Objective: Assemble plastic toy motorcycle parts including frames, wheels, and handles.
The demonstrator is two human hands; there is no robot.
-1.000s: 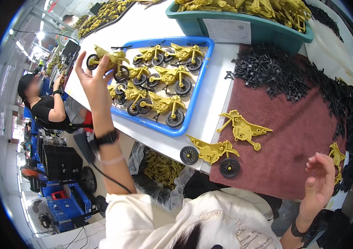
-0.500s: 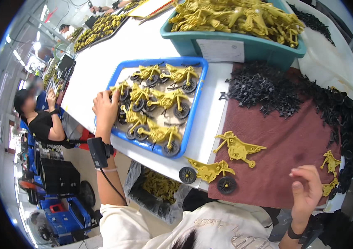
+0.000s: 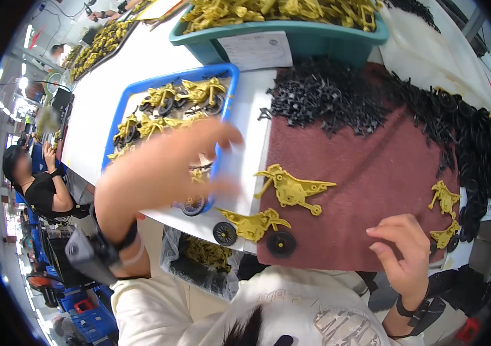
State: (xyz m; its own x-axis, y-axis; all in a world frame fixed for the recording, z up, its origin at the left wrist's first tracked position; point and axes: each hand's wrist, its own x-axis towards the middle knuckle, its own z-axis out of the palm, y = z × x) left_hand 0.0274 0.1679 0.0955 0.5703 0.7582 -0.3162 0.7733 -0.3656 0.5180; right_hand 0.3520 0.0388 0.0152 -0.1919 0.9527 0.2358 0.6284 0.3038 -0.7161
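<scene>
My left hand (image 3: 167,164), smeared by motion, hovers over the right part of the blue tray (image 3: 231,86), its thumb and fingers spread and nothing visible between them. Several yellow toy motorcycles (image 3: 199,89) with black wheels lie in that tray, partly hidden by the hand. Above the maroon cloth (image 3: 338,230), my right hand (image 3: 404,251) is half curled, thumb and fingers apart, with nothing in it. Between my hands lies a yellow motorcycle body (image 3: 291,187) without wheels. Nearer me, another toy motorcycle (image 3: 251,225) with two black wheels lies across the cloth's left edge.
A teal bin (image 3: 326,40) heaped with yellow parts stands at the back. Small black parts (image 3: 326,98) are piled on the cloth, and black wheels (image 3: 479,155) along the right. Two yellow pieces (image 3: 444,196) lie at the right edge. A co-worker (image 3: 40,181) sits at far left.
My left hand has let go of a toy motorcycle at the tray's left side and swung right, toward the cloth. The view has shifted; my right hand stays over the cloth.
</scene>
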